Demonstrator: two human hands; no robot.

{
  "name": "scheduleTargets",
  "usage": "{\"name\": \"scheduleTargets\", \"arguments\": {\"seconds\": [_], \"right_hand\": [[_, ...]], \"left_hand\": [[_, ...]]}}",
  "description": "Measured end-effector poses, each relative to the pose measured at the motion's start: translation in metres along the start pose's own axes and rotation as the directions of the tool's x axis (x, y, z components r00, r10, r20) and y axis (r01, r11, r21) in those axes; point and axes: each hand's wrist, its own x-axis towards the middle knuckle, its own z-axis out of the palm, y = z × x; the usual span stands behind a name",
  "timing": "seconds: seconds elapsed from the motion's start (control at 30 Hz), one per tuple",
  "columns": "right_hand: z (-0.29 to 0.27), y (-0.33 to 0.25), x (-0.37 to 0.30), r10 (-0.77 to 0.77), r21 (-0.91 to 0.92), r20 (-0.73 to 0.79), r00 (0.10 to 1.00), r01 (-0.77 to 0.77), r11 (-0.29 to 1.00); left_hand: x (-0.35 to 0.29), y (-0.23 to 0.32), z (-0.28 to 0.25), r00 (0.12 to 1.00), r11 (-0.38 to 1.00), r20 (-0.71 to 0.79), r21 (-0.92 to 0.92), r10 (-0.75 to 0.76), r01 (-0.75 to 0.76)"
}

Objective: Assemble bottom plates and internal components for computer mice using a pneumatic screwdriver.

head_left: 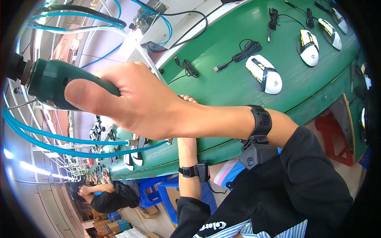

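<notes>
Right hand [137, 95]: closed round a dark green power tool [51, 83], raised above bench level.
Left hand [188, 98]: mostly hidden; grip cannot be told.
In the way: right forearm [222, 121], covering the left hand.
Below tool: teal hoses [79, 150].
Green bench [222, 90]: white mice [266, 75] mid-surface, coiled cables [248, 50] nearer far edge.
Near edge, farther left: co-worker [115, 200].
</notes>
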Motion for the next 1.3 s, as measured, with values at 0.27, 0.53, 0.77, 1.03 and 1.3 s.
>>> {"name": "scheduleTargets", "arguments": {"seconds": [0.27,0.53,0.77,1.03,1.3], "right_hand": [[0.01,0.015,-0.006,0.022,-0.02,0.009,1.0,-0.021,1.0],[0.013,0.018,-0.006,0.033,-0.022,0.022,0.999,-0.032,0.999],[0.011,0.023,-0.008,0.041,-0.008,0.038,0.998,-0.041,0.999],[0.014,0.031,-0.011,0.117,0.026,0.101,0.988,-0.12,0.992],[-0.009,-0.037,-0.006,-0.103,-0.137,0.108,0.989,0.118,0.984]], "left_hand": [[0.002,0.003,-0.003,0.996,0.997,-0.083,-0.08,0.013,-0.02],[-0.001,0.006,-0.006,0.999,0.994,-0.05,-0.107,-0.014,0.008],[-0.003,0.005,0.001,0.998,0.996,-0.065,-0.088,-0.017,0.011],[-0.006,0.007,-0.004,0.989,0.958,0.0,-0.247,-0.151,0.146],[-0.017,0.01,-0.004,0.983,0.996,0.156,-0.002,-0.093,0.094]]}}
